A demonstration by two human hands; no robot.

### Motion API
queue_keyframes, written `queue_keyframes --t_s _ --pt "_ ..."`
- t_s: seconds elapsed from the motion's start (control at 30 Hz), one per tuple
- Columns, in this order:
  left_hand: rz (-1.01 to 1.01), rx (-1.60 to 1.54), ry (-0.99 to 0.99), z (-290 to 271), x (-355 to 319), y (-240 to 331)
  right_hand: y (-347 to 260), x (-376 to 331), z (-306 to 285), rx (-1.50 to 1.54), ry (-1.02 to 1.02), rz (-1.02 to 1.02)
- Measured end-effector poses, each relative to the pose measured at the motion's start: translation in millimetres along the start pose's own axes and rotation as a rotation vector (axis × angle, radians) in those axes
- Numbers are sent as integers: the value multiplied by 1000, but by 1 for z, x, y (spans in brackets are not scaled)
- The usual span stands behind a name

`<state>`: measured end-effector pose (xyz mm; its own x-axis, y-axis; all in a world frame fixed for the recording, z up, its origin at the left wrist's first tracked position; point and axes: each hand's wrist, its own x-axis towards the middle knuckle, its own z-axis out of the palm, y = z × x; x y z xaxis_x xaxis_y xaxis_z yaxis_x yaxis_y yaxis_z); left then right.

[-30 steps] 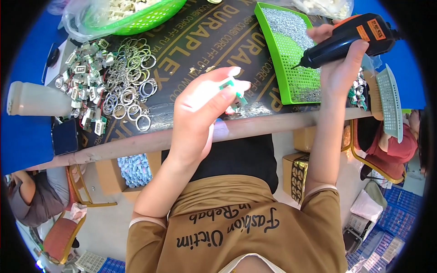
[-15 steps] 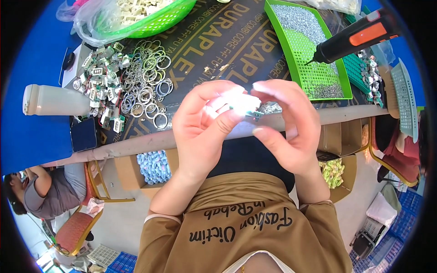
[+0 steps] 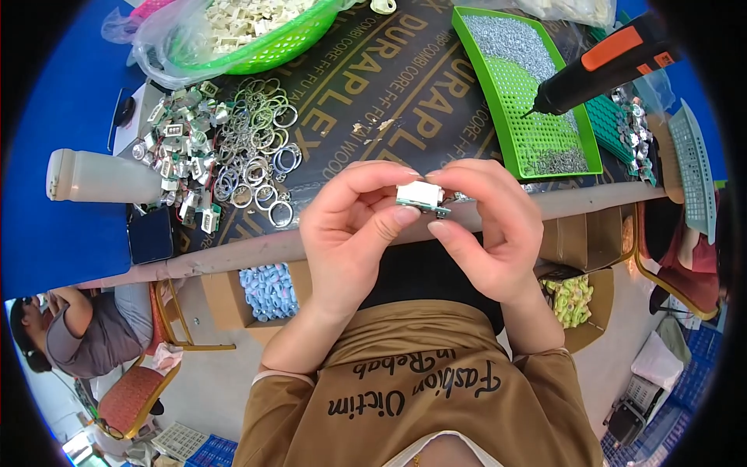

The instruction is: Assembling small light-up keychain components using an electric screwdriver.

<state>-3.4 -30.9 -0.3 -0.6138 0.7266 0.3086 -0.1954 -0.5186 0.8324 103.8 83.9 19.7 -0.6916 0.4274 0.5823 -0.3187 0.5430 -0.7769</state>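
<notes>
Between both hands, just in front of the table edge, is a small circuit board module (image 3: 420, 196) with a white block on top of a green board. My left hand (image 3: 342, 241) pinches its left end between thumb and fingers. The curled fingers of my right hand (image 3: 502, 233) meet its right end, the index fingertip at the top corner and the thumb by the board's lower edge. Left of my hands lie a heap of similar circuit modules (image 3: 183, 144) and a pile of metal and greenish rings (image 3: 261, 140).
A green tray (image 3: 506, 148) of small metal parts stands at the right, with a black and orange electric screwdriver (image 3: 599, 66) above it. A green basket (image 3: 288, 50) holds white pieces. At the left lies a whitish bottle (image 3: 105, 177). Boxes of blue pieces (image 3: 268, 292) and yellow-green pieces (image 3: 572, 302) stand below.
The bright light glowing from the module half a second ago is gone, and its white block now shows plainly. My right fingers have come in closer to its right end.
</notes>
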Motion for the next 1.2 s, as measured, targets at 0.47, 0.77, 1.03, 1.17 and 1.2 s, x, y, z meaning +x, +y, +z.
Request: queue_keyframes --t_s 0.47,0.77,1.03,1.17,1.2 --pt "-93 65 41 -5 -7 0 4 -9 9 7 16 58" --pt "-96 -34 12 -4 -6 3 2 -9 10 4 1 77" --pt "-108 -44 16 -2 -4 4 3 -8 10 21 1 83" --pt "-107 -49 12 -1 -3 3 4 -8 9 32 2 84" --pt "-106 -50 12 -2 -3 3 4 -8 9 35 1 89"
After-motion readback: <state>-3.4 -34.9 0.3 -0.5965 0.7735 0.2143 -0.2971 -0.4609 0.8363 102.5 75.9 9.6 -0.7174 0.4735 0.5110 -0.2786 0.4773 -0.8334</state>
